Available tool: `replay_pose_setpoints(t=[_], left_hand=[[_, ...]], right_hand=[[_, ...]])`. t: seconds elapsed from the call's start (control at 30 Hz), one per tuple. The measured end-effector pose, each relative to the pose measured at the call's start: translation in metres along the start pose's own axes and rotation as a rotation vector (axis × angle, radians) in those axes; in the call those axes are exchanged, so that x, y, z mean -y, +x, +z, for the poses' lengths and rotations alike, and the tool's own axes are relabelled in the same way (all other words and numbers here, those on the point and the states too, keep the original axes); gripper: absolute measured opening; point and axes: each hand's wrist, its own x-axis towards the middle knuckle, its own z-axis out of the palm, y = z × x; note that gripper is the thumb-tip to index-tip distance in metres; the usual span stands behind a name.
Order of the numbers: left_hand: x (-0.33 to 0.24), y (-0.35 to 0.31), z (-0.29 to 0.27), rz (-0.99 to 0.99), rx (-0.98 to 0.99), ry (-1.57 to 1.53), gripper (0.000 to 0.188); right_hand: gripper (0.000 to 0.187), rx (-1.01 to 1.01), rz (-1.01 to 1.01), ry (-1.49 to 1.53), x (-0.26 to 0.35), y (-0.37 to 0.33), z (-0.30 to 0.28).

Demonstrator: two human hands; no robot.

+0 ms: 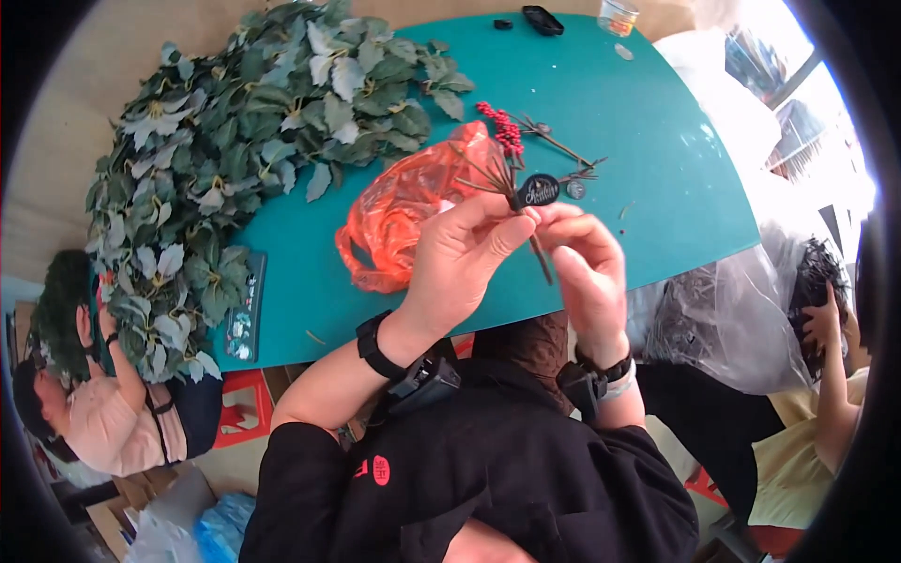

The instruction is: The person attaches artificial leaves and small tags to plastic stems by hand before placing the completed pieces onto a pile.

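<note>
Over the near edge of the green table point(657, 188), my left hand point(455, 253) pinches a thin brown twig stem point(541, 260) with several bare prongs fanning out at its top. A round black tag point(539, 190) sits against the stem, just above my fingertips. My right hand point(593, 272) is closed, its fingertips meeting my left thumb below the tag; what they grip is hidden. Behind my left hand lies a crumpled orange plastic bag point(375, 220). Red berry sprigs point(507, 131) and loose brown twigs point(563, 147) lie beyond, with a small round tag point(575, 190) near them.
Artificial grey-green leaves point(244, 122) are heaped at the left. A dark flat case point(246, 314) lies at the left table edge. A black case point(542, 21) and a tub point(618, 17) stand far back. People point(122, 403) work at both sides; clear plastic bags point(723, 324) hang right.
</note>
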Motion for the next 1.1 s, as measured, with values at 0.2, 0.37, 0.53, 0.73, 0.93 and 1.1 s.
replay_pose_setpoints(t=[0.2, 0.37, 0.53, 0.73, 0.93, 1.1], left_hand=[[-0.016, -0.026, -0.03, 0.143, 0.032, 0.594, 0.013], [-0.019, -0.03, -0.036, 0.232, 0.037, 0.768, 0.012], [-0.015, -0.034, -0.043, 0.315, 0.01, 0.793, 0.013], [-0.011, -0.041, -0.042, 0.037, -0.044, 0.489, 0.011], [-0.006, -0.044, -0.042, -0.05, -0.111, 0.164, 0.01], [-0.008, -0.044, -0.045, 0.018, -0.141, 0.283, 0.01]], right_hand=[[0.031, 0.122, 0.023, -0.419, 0.023, 0.013, 0.025], [0.023, 0.28, -0.003, -0.639, 0.018, 0.017, 0.04], [0.015, 0.271, -0.129, -0.739, 0.01, 0.018, 0.051], [0.01, 0.164, -0.286, -0.837, -0.009, 0.015, 0.061], [0.01, 0.104, -0.31, -0.756, -0.015, 0.012, 0.068], [0.01, 0.138, -0.327, -0.749, -0.01, 0.016, 0.069]])
